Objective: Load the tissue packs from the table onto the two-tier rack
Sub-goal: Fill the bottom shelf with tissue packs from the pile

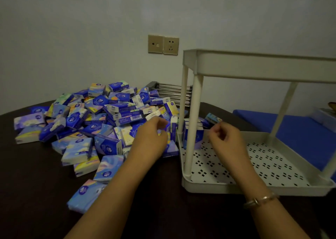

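The tissue packs [101, 127] lie in a loose blue-and-white heap on the dark surface [32, 184], spreading from the far middle toward the near left, with one pack [85, 195] lying apart at the near edge of the heap. A few packs [193, 135] already stand upright in the far left corner of the rack's [254, 66] lower tier — a white tray with a perforated floor — while the upper tier's inside cannot be seen from here. The left hand [151, 142] reaches into the near right edge of the heap, fingers curled round a pack there. The right hand [225, 138] hovers over the lower tier, fingers curled, holding nothing visible; a bracelet [260, 200] circles its wrist. Behind the heap lies a metal wire rack [172, 93], and two wall plates [163, 44] sit on the pale wall.
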Motion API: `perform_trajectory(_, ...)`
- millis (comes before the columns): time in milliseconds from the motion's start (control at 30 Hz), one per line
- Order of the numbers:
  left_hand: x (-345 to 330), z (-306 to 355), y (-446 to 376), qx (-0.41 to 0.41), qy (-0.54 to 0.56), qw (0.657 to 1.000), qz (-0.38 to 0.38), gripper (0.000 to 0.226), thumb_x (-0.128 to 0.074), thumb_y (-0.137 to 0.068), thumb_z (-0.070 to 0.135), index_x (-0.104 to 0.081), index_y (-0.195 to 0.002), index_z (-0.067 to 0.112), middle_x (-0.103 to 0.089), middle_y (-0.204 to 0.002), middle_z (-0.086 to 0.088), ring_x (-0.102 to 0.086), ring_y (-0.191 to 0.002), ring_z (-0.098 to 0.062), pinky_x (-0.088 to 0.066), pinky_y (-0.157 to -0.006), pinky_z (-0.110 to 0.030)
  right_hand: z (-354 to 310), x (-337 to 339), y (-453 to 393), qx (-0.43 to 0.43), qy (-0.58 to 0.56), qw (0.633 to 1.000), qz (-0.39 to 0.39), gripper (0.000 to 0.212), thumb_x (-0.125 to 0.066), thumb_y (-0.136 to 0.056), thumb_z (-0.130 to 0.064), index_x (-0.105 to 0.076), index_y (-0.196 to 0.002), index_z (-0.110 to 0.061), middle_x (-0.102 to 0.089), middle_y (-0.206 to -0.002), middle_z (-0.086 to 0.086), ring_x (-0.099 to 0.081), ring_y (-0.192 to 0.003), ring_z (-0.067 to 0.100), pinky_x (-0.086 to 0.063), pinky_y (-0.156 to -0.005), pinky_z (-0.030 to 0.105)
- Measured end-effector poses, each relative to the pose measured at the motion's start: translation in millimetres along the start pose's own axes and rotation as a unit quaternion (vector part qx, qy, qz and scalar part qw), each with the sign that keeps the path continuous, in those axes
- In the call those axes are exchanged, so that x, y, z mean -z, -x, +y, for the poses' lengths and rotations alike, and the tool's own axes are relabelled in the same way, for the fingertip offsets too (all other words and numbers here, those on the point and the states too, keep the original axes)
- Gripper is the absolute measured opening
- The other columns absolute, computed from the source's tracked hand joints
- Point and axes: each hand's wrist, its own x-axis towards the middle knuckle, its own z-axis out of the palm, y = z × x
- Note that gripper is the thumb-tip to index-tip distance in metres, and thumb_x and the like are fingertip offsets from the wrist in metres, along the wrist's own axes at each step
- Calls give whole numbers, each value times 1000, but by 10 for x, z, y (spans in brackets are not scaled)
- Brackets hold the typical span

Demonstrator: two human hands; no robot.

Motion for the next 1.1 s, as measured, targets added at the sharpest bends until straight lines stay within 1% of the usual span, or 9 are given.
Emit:
perform_trajectory(167,465,-263,62,31,-143,987,64,27,-53,-87,9,-61,-111,21,-64,-111,-1,-60,-87,-19,-47,-73,-31,-217,-17,288,149,-75,985,48,23,-45,-84,-26,-56,-68,-14,-54,-64,8,-53,-62,26,-48,-60,50)
perform_trajectory(267,751,-448,190,53,-203,975,76,28,-56,-85,9,-61,-110,20,-65,-109,-7,-62,-89,-26,-50,-72,-38,-307,-52,379,254,-75,964,38,21,-43,-81,-23,-54,-65,-15,-51,-57,1,-50,-52,18,-44,-52,45)
perform_trajectory(367,974,-565,341,90,-196,975,62,33,-58,-84,6,-59,-115,18,-60,-110,-5,-60,-90,-28,-47,-70,-33,-309,-116,473,345,-9,938,17,20,-45,-82,-15,-54,-65,-12,-52,-58,-1,-49,-52,13,-44,-51,38)
perform_trajectory(467,1121,-624,526,104,-166,980,37,27,-65,-79,19,-62,-106,22,-60,-114,-3,-59,-103,-24,-49,-89,-38,-332,-191,556,414,49,909,-8,20,-46,-83,-14,-56,-66,-13,-52,-60,-2,-47,-53,11,-44,-53,31)
perform_trajectory(533,1179,-619,675,80,-202,976,-6,29,-70,-74,42,-58,-99,33,-53,-112,6,-49,-116,-22,-38,-100,-35,-377,-255,604,446,73,892,-27,18,-48,-82,-13,-58,-67,-13,-54,-62,-3,-47,-55,10,-43,-54,28)
perform_trajectory(633,1251,-582,867,71,-243,966,-47,42,-71,-75,48,-51,-109,37,-41,-114,16,-27,-120,-17,-27,-94,-27,-469,-363,677,479,93,871,-63,16,-49,-81,-13,-59,-69,-14,-55,-63,-2,-47,-55,11,-40,-52,29)
perform_trajectory(833,1316,-675,1038,47,-265,952,-147,81,-60,-57,75,-43,-128,40,-43,-122,20,-32,-115,-6,-34,-91,-19,-718,-704,667,418,140,887,-139,11,-44,-85,-22,-54,-88,-21,-56,-81,-4,-51,-73,14,-46,-61,37)
perform_trajectory(933,1383,-746,1108,31,-225,954,-198,98,-69,-52,73,-30,-138,45,-37,-129,28,-31,-118,4,-35,-89,-13,-783,-961,571,354,136,904,-198,19,-46,-90,-23,-48,-109,-23,-53,-103,-2,-49,-93,16,-46,-74,37)
perform_trajectory(1100,1446,-878,1137,-33,-188,975,-116,69,-78,-63,54,-48,-123,41,-46,-119,32,-43,-113,11,-39,-94,-9,-757,-1389,448,271,144,913,-269,40,-47,-93,-22,-40,-133,-22,-47,-126,4,-43,-117,23,-39,-83,33)
